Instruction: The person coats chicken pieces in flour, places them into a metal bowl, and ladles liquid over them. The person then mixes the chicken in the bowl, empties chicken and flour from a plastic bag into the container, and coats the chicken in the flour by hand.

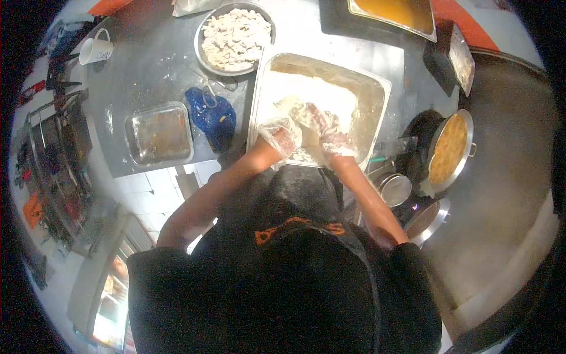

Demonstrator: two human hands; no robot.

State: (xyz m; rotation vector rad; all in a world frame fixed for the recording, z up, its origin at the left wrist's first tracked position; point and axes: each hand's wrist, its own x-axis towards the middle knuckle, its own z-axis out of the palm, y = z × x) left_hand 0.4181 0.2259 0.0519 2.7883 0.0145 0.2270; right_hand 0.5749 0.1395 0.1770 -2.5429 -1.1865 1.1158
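A deep metal tray (375, 112) holding white flour stands at the table's front edge. Both hands are inside it, in clear plastic gloves coated with flour. My left hand (282, 137) is at the near left part of the tray, its fingers hidden by glove and flour. To its right, my right hand (331, 133) reaches into the flour, fingers bent and pointing up and left; what they hold, if anything, cannot be made out. Pale floured pieces (302, 156) lie near the tray's front wall. Behind the tray sits a round bowl (236, 40) of floured pieces.
Left on the table are a glass dish (159, 134), a blue cloth (213, 115) and a white mug (96, 49). An orange-filled tray (396, 10) stands at the back right. Pans of oil (450, 148) and a strainer (395, 190) are at the right.
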